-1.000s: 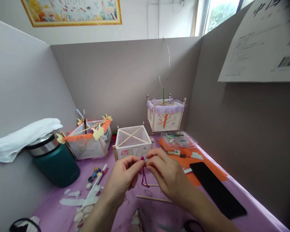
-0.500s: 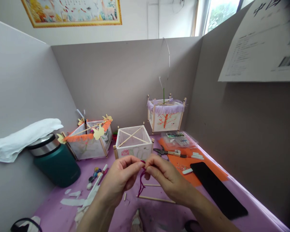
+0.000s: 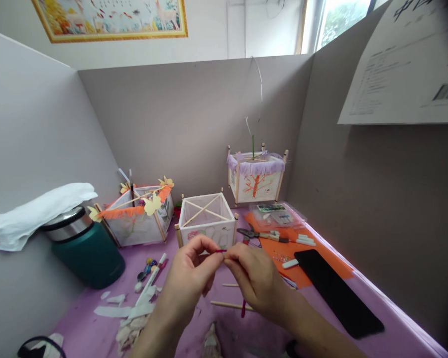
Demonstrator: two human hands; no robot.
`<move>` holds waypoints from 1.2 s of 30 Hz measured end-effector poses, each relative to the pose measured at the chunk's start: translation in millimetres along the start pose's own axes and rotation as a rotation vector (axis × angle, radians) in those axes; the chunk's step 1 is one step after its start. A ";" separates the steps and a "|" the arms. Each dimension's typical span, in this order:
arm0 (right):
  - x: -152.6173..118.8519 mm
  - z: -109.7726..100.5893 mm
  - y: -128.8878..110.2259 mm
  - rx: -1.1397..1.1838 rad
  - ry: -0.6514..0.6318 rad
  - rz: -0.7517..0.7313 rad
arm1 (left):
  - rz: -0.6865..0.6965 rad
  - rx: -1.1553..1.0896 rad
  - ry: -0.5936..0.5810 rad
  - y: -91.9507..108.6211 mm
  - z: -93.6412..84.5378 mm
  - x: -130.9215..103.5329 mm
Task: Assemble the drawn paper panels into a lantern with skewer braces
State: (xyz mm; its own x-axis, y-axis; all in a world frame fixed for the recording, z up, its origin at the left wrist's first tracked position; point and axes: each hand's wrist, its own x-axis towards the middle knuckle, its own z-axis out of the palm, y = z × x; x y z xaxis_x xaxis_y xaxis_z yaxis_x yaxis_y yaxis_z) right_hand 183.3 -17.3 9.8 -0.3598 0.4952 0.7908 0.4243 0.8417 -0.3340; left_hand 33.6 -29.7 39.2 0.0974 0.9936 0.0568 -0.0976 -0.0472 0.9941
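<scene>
A thin magenta cord [image 3: 221, 250] is pinched between the fingertips of my left hand [image 3: 194, 276] and my right hand [image 3: 259, 278]. The fingertips nearly meet, with a short stretch of cord showing between them. A magenta end [image 3: 243, 309] hangs below my right hand. Under the hands, thin wooden sticks [image 3: 227, 304] lie on the purple tabletop [image 3: 186, 328], partly covered by my right hand. Just beyond stands a white box-shaped lantern [image 3: 208, 209] with crossed sticks on top and flowers drawn on its side.
Left are an orange-fringed lantern [image 3: 134, 226], a teal bottle [image 3: 85, 258] and white paper scraps [image 3: 114, 312]. A purple-fringed lantern [image 3: 259, 181] stands at the back right. Pliers [image 3: 261, 234] and a black phone-like slab [image 3: 338, 293] lie at right. Grey partitions [image 3: 194, 124] surround the table.
The cord loop that hung between my hands is gone from there; the cord is now short between the fingertips, and an end hangs below my right hand. My left hand tilts slightly.
</scene>
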 end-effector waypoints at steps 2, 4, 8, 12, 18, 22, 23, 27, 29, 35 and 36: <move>-1.6 0.9 0.0 0.027 0.014 0.034 | 0.106 0.100 0.056 0.4 3.6 -2.3; -2.6 0.3 -1.1 0.088 0.025 0.102 | 0.170 0.139 0.070 0.6 6.7 -4.3; -1.6 -2.9 -6.4 0.256 0.049 0.282 | 0.200 0.123 0.069 -1.4 10.8 -7.1; -0.1 -3.1 -11.1 0.362 0.112 0.397 | 0.278 0.188 0.133 -5.7 12.6 -8.8; -1.3 -2.1 -13.6 0.226 0.206 0.304 | 0.295 0.242 0.096 -5.0 10.9 -9.0; -1.8 -2.9 -14.7 0.188 0.233 0.291 | 0.262 0.247 0.035 -0.5 7.8 -9.2; -1.7 -3.1 -14.8 0.191 0.236 0.294 | 0.260 0.255 0.017 0.3 6.8 -9.4; -1.1 -4.1 -14.1 0.261 0.228 0.319 | 0.234 0.262 -0.059 2.2 2.1 -9.8; -0.6 -4.3 -12.6 0.342 0.208 0.362 | 0.204 0.250 -0.092 3.1 -0.4 -9.4; 2.8 -5.7 -5.0 0.762 0.096 0.577 | 0.163 0.246 -0.101 5.6 -2.8 -7.4; 3.4 -6.0 -3.8 0.824 0.074 0.609 | 0.160 0.250 -0.098 6.1 -2.6 -7.3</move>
State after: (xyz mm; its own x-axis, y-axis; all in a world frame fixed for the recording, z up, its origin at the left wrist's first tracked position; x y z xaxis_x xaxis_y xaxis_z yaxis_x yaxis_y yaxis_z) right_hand 185.5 -20.1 16.8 -0.2105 0.8965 0.3900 -0.1950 0.3524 -0.9153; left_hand 29.7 -36.9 44.6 0.1962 0.9575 0.2113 0.1260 -0.2384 0.9630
